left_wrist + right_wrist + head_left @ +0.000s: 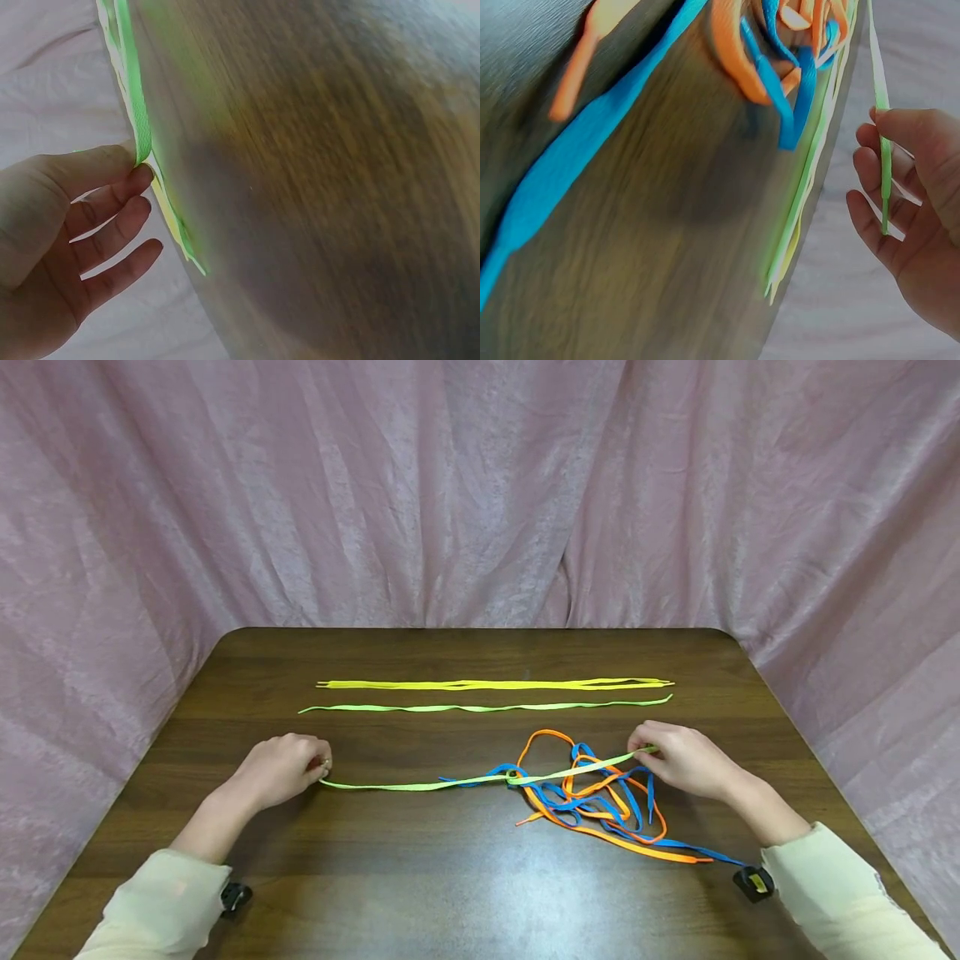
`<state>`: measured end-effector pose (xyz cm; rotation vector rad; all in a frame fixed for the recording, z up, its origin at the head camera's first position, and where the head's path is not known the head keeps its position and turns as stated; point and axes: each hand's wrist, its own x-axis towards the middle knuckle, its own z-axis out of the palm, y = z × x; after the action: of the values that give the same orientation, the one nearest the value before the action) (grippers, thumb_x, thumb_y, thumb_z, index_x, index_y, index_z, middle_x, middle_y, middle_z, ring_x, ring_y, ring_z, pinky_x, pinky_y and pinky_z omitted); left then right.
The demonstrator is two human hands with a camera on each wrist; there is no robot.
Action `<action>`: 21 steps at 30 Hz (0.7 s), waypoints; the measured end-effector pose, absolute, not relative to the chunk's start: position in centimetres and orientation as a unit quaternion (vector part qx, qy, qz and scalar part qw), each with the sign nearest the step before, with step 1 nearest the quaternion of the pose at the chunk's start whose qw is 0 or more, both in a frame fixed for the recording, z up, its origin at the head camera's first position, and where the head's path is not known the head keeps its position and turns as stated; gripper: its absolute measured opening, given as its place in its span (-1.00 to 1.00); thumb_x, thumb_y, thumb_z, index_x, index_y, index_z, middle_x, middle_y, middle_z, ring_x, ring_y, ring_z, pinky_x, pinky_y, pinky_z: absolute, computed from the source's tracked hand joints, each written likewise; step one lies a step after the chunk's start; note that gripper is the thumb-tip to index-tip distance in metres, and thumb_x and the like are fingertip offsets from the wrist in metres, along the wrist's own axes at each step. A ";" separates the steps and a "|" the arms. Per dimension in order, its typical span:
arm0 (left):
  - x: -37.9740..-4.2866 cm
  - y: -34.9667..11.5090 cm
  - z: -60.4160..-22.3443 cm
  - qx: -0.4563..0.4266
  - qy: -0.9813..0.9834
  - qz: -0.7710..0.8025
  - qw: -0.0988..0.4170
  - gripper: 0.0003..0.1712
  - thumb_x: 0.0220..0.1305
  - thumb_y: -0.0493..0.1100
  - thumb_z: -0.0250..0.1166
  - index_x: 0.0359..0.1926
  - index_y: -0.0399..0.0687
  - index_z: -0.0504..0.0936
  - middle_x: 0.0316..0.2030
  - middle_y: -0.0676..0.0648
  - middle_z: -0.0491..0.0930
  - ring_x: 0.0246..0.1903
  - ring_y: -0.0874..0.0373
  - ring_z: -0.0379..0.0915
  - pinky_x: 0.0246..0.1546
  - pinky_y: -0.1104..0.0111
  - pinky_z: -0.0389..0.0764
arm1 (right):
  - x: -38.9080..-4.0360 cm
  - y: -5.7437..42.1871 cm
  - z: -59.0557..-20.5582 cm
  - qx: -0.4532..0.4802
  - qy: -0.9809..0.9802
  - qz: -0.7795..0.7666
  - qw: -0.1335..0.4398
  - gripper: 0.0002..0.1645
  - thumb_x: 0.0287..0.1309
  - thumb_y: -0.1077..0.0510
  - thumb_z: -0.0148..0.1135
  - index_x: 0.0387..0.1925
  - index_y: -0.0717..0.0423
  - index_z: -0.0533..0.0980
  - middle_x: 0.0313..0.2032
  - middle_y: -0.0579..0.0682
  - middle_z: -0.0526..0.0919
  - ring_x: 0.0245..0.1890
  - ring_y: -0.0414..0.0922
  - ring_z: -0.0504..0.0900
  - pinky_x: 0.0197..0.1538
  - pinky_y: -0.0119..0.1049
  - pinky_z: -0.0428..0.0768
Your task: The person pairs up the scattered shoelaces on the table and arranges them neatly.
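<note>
A light green shoelace (420,787) stretches between both hands in the head view, with a small loop or knot near its middle. My left hand (287,767) pinches its left end between thumb and forefinger; in the left wrist view the other fingers of that hand (82,225) are spread loosely. My right hand (686,758) pinches the opposite end, and the lace's tip (886,202) hangs past the thumb in the right wrist view. Beneath the lace's right half lies a tangle of orange shoelaces (600,835) and blue shoelaces (686,845).
Farther back on the brown wooden table (360,893), a second green shoelace (442,707) lies straight from left to right. Behind it run yellow shoelaces (405,685), side by side. A pink curtain (480,493) hangs around the table's back and sides.
</note>
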<state>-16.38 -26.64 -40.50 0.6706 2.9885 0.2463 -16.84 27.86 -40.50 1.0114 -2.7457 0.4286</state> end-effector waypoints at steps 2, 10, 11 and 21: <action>-16.3 -26.9 -40.5 0.215 0.973 0.078 0.034 -0.83 0.08 -0.22 0.30 -0.55 0.14 0.54 -0.63 0.21 0.39 -0.64 0.30 0.26 -0.65 0.37 0.27 | -16.7 28.4 -40.6 0.334 -0.927 0.144 0.093 -0.79 -0.08 0.29 0.34 -0.42 -0.06 0.52 -0.41 -0.27 0.56 -0.46 -0.37 0.48 -0.44 -0.40 0.46; -16.1 -27.9 -40.5 0.205 0.975 0.076 0.033 -0.82 0.07 -0.22 0.30 -0.54 0.16 0.53 -0.62 0.21 0.40 -0.61 0.29 0.28 -0.63 0.34 0.28 | -16.3 30.2 -40.8 0.316 -0.931 0.147 0.112 -0.73 -0.13 0.33 0.36 -0.43 -0.06 0.51 -0.42 -0.25 0.58 -0.38 -0.27 0.60 -0.38 -0.30 0.53; -16.1 -28.0 -40.5 0.204 0.975 0.077 0.033 -0.82 0.07 -0.22 0.30 -0.54 0.16 0.53 -0.62 0.21 0.40 -0.60 0.29 0.28 -0.63 0.34 0.28 | -16.3 30.4 -40.8 0.315 -0.931 0.147 0.114 -0.73 -0.14 0.34 0.36 -0.43 -0.05 0.51 -0.43 -0.25 0.58 -0.37 -0.27 0.60 -0.38 -0.29 0.53; -16.0 -29.4 -40.9 0.189 0.979 0.078 0.023 -0.84 0.07 -0.21 0.29 -0.54 0.18 0.54 -0.59 0.19 0.44 -0.56 0.27 0.34 -0.61 0.28 0.34 | -16.1 31.9 -41.1 0.308 -0.933 0.142 0.124 -0.74 -0.15 0.36 0.35 -0.45 -0.03 0.51 -0.47 -0.25 0.56 -0.40 -0.28 0.57 -0.39 -0.28 0.53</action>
<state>-15.97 -29.41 -40.88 0.5867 3.0297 0.2406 -16.11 31.93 -41.15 0.8981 -2.7196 0.4133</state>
